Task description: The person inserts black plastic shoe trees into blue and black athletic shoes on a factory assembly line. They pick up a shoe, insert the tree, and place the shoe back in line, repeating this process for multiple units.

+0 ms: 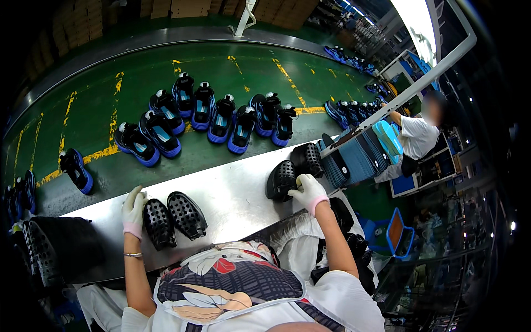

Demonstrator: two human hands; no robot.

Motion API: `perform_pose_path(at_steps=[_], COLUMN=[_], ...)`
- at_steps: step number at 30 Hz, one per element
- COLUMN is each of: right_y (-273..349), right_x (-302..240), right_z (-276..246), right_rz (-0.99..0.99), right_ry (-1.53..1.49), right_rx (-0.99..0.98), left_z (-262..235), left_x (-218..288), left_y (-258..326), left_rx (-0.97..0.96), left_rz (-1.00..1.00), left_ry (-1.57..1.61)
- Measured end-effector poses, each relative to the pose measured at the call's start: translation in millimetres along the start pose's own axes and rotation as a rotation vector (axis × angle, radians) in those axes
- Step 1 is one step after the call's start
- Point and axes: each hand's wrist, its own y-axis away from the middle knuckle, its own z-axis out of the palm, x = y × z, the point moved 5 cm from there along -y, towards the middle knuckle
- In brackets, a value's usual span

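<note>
Well apart: left hand point(133, 211), right hand point(308, 192)

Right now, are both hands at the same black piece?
No, the left hand is beside one black piece, the right hand at another black piece.

The bench point(232, 207) looks like smooth metal, bright and reflective. On it, the black forms at left point(187, 214) and the black forms at right point(282, 180) look like hard glossy plastic, dotted with round dimples. The left hand point(133, 209) and right hand point(308, 192) wear matt white gloves of soft cloth with pink cuffs. The bracelet point(133, 255) is shiny metal; the printed apron point(232, 279) is cloth, with a slight sheen. Far off, the green floor point(88, 108) has a smooth, faintly glossy coat, and the boxes point(191, 8) look like matt cardboard. At right, the stacked insoles point(359, 160) seem matt and cloth-faced. The shoes' soles point(238, 148) look like smooth blue rubber.
</note>
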Motion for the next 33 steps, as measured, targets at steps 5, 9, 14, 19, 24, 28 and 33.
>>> perform_pose_path(at_steps=[5,9,14,19,24,28,33], right_y=[-1.6,-4.8,0.9,22.2,21.5,16.6,7.9], right_x=[2.7,-0.2,-2.3,-9.4,-56.3,-145.2,-271.0], right_z=[2.6,-0.4,-8.6,-32.6,-70.9,-63.9,-25.5], right_rz=[-0.057,-0.088,-0.045,-0.052,-0.298,-0.494,-0.837], right_ry=[-0.132,-0.108,-0.05,-0.173,-0.321,-0.444,-0.551], right_rx=[0.071,0.056,-0.034,0.022,0.245,0.243,0.106], left_z=[0.5,2.5,-0.5,-1.9,-26.7,18.4,72.8], left_x=[0.1,1.2,-7.2,-3.5,28.1,121.5,151.0], left_y=[-1.4,-1.2,-4.3,-3.7,-9.6,-5.3,8.4], left_rx=[-0.004,0.006,-0.011,-0.03,0.207,-0.105,-0.485], left_rz=[-0.014,-0.031,-0.037,-0.073,0.242,0.184,-0.169], left_ry=[-0.035,-0.033,0.027,0.004,-0.362,0.106,0.689])
